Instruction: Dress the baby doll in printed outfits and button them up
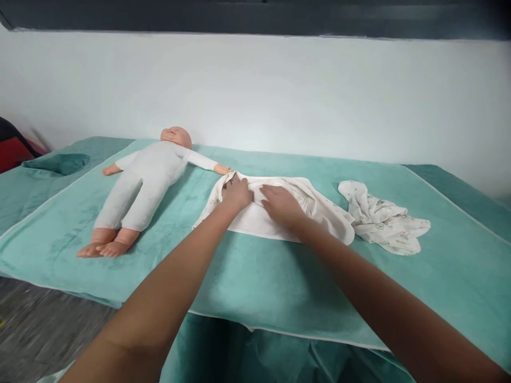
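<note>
A white baby garment (pixel 255 221) with a small print lies spread on the green cover in front of me. My left hand (pixel 238 193) is at its upper left part, the fingers curled down and closed on the fabric; the fingertips are partly hidden. My right hand (pixel 281 206) rests on the middle of the garment, fingers stretched out and lying flat. A baby doll (pixel 154 162) in a white cloth body lies on its back to the left, its near hand touching or almost touching the garment's upper left corner.
A second printed white baby garment (pixel 385 221) lies crumpled on the right. The green cover (pixel 247 282) drapes over the front edge of the bed. A white wall (pixel 271 101) stands behind, and a red and black object (pixel 16 149) is at the far left.
</note>
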Demonstrator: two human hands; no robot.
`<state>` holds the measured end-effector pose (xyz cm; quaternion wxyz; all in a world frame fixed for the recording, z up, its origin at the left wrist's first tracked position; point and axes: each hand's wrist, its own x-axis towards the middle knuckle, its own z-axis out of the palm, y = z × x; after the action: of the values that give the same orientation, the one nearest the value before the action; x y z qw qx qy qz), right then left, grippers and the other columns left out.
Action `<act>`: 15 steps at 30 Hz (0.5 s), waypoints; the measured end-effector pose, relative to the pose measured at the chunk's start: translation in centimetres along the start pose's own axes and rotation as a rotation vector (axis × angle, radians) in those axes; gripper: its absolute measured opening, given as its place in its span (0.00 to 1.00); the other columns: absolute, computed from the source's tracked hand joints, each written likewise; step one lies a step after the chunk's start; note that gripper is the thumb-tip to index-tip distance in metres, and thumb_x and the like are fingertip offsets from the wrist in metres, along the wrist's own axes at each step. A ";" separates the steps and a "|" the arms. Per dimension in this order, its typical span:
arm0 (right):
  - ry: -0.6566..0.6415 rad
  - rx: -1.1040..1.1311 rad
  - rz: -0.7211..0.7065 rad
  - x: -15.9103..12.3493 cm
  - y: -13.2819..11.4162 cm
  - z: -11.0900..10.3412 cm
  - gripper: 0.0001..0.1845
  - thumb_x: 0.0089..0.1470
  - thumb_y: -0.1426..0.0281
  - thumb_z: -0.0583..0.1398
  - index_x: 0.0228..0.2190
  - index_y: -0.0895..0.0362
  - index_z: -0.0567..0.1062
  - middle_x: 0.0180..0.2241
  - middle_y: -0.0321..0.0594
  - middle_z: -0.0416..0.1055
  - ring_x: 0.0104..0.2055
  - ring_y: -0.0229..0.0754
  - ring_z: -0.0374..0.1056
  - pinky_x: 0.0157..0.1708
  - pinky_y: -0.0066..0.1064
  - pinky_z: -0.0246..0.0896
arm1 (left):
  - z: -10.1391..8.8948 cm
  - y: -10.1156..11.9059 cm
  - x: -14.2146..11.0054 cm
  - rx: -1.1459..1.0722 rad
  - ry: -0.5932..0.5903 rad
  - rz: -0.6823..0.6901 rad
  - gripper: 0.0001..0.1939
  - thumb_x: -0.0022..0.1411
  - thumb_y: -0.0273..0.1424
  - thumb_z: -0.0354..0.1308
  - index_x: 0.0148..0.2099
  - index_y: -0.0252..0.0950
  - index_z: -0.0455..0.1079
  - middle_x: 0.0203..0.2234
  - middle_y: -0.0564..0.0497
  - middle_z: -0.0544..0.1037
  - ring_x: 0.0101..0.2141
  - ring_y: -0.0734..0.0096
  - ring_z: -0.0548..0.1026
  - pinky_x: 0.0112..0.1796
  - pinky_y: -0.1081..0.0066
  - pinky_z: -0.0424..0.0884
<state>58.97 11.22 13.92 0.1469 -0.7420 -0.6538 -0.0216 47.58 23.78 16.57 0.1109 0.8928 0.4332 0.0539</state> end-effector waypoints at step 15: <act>0.027 -0.059 -0.116 -7.7 -4.2 -0.2 0.15 0.68 0.69 0.50 0.35 0.56 0.74 0.38 0.44 0.72 0.42 0.47 0.64 0.42 0.39 0.57 | 2.1 -8.5 -14.3 -0.169 0.508 0.146 0.24 0.63 0.33 0.55 0.60 0.33 0.64 0.58 0.37 0.69 0.58 0.50 0.67 0.58 0.53 0.65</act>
<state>53.84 4.20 13.22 0.1323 -0.7063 -0.6929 -0.0591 32.67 17.37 12.42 0.0687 0.8671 0.3756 0.3198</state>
